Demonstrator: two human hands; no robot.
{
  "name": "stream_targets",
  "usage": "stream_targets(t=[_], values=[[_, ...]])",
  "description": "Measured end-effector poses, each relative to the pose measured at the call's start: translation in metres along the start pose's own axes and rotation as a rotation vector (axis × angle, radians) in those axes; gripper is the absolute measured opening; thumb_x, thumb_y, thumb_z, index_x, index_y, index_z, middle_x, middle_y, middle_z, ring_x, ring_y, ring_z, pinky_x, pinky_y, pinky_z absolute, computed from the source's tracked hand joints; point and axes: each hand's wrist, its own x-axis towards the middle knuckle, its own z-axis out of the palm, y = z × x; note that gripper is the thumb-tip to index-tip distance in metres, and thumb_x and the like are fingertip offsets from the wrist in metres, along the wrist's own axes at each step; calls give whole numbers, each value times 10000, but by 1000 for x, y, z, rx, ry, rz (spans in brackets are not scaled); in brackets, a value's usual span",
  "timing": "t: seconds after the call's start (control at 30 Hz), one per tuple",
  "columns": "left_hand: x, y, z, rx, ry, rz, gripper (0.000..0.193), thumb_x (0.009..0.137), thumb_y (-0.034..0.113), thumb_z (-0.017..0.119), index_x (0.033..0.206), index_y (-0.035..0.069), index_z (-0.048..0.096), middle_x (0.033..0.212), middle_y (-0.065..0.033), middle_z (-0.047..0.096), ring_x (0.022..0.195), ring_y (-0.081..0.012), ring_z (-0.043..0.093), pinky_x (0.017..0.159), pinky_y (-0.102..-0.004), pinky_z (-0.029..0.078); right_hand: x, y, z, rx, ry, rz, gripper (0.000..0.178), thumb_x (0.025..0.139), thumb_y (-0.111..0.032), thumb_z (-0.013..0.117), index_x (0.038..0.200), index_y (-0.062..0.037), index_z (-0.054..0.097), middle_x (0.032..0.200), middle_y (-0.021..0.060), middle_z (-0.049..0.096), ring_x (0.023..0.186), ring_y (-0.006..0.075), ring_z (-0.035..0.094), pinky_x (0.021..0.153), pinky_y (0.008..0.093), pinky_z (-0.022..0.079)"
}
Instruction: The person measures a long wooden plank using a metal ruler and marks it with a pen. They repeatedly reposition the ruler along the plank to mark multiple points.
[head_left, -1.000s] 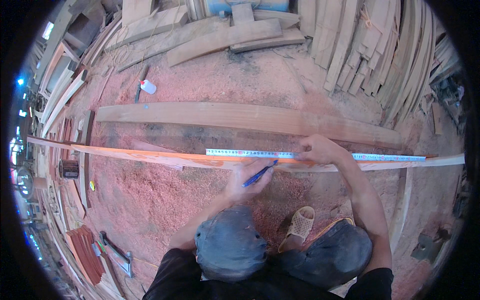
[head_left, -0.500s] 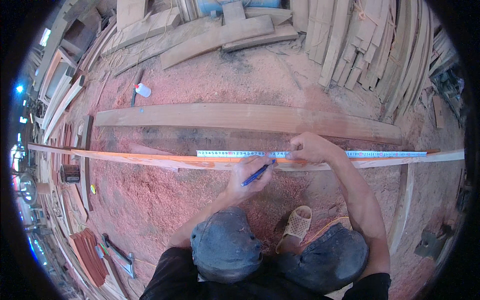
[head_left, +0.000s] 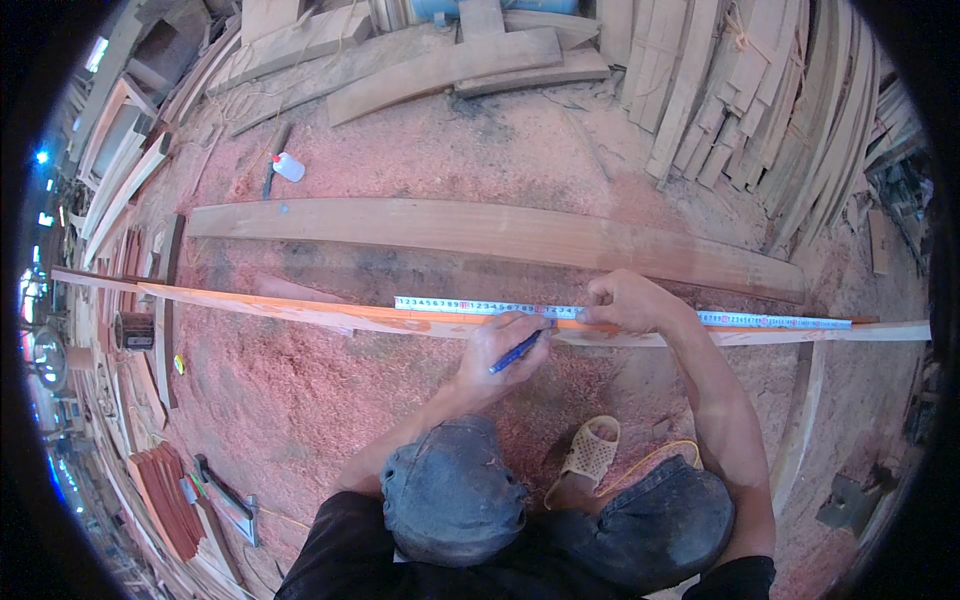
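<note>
A long, narrow wooden board (head_left: 640, 336) with an orange edge crosses the view from left to right in front of me. Along its top edge lies a white measuring tape (head_left: 430, 304) with black and red markings. My left hand (head_left: 488, 356) is closed around a blue pen (head_left: 514, 353), its tip down at the board beside the tape. Just to the right, my right hand (head_left: 632, 299) has its fingers curled, with thumb and finger pinching the tape against the board. These fingers cover part of the markings.
Beyond it, a wide plank (head_left: 400, 219) lies on the sawdust-covered floor. A white bottle (head_left: 289, 168) with a red cap is farther off. Stacked timber (head_left: 720, 100) fills the far right. At left are a dark can (head_left: 133, 331) and a clamp-like tool (head_left: 232, 503).
The view has tilted slightly, so the board now slopes a little down to the right. Both hands keep nearly the same places on the tape and board, and the pen stays gripped.
</note>
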Motion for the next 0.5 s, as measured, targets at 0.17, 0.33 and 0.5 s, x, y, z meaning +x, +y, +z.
stream_targets(t=[0.17, 0.33, 0.5], values=[[0, 1, 0, -7, 13, 0, 226, 865, -16, 773, 1085, -18, 723, 910, -194, 736, 796, -366, 727, 708, -441, 581, 0, 1, 1, 12, 5, -10, 343, 907, -330, 815, 878, -9, 699, 730, 86, 651, 677, 167, 612, 599, 385, 521], [2, 1, 1, 1, 23, 9, 221, 866, -22, 769, 1082, -23, 721, 900, -197, 732, 781, -362, 725, 685, -433, 576, 2, 2, 2, -27, 15, -27, 335, 929, -310, 816, 870, 2, 708, 747, 115, 713, 670, 182, 698, 629, 380, 548], [1, 2, -1, -38, -3, -5, 221, 870, -18, 767, 1085, -27, 719, 901, -195, 733, 781, -361, 725, 686, -430, 576, 2, 2, 1, -4, 10, 5, 349, 921, -322, 823, 875, 6, 711, 754, 123, 712, 667, 183, 686, 628, 391, 537]])
